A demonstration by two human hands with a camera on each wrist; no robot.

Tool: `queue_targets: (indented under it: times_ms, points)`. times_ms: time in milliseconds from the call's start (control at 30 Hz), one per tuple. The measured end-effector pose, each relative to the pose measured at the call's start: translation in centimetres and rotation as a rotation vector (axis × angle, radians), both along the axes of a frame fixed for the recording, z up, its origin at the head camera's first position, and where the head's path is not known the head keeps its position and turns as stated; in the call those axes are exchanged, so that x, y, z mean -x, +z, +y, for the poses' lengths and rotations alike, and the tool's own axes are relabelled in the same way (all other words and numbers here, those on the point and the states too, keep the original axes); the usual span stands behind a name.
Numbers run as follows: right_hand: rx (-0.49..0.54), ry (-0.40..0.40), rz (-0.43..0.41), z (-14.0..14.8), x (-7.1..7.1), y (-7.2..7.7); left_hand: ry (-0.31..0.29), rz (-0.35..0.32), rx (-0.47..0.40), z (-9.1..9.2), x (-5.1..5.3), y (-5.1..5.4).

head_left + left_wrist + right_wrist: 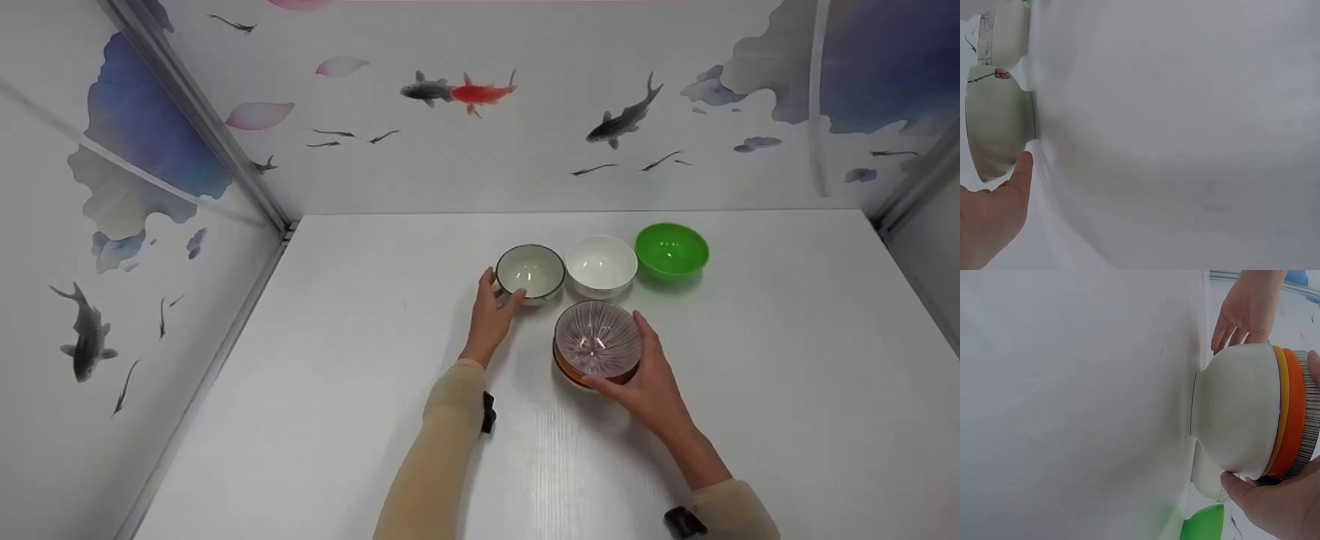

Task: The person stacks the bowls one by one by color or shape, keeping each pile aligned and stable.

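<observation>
My left hand (pixel 495 315) is at the near left side of a pale green bowl (pixel 531 270) with a dark rim, thumb at the rim and fingers along the outer side. In the left wrist view one finger (pixel 1023 169) reaches near the foot of that bowl (pixel 999 124). My right hand (pixel 649 382) grips a stack of bowls, thumb in front and fingers on the right. A purple-striped bowl (pixel 598 339) tops the stack; beneath it the right wrist view shows an orange bowl (pixel 1293 413), a yellow rim (pixel 1282 410) and a pale bowl (pixel 1235 410) at the bottom.
A white bowl (pixel 601 264) stands just right of the pale green one, behind the stack. Farther right is a green bowl (pixel 672 251). All stand on a white table (pixel 360 360), with patterned walls (pixel 547 165) behind and at the sides.
</observation>
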State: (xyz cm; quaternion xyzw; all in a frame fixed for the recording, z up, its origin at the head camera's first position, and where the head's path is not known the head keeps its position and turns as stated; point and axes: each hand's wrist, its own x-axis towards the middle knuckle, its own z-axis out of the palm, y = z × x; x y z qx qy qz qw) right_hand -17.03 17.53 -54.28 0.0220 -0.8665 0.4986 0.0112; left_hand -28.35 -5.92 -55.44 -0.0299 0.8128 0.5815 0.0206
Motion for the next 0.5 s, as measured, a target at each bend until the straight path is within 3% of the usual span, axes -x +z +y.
queue_targets:
  times_ms: [500]
  points:
    - [0.004, -0.003, 0.010, 0.01, -0.06, -0.04, 0.002, 0.022, -0.024, 0.39, 0.33, -0.59]
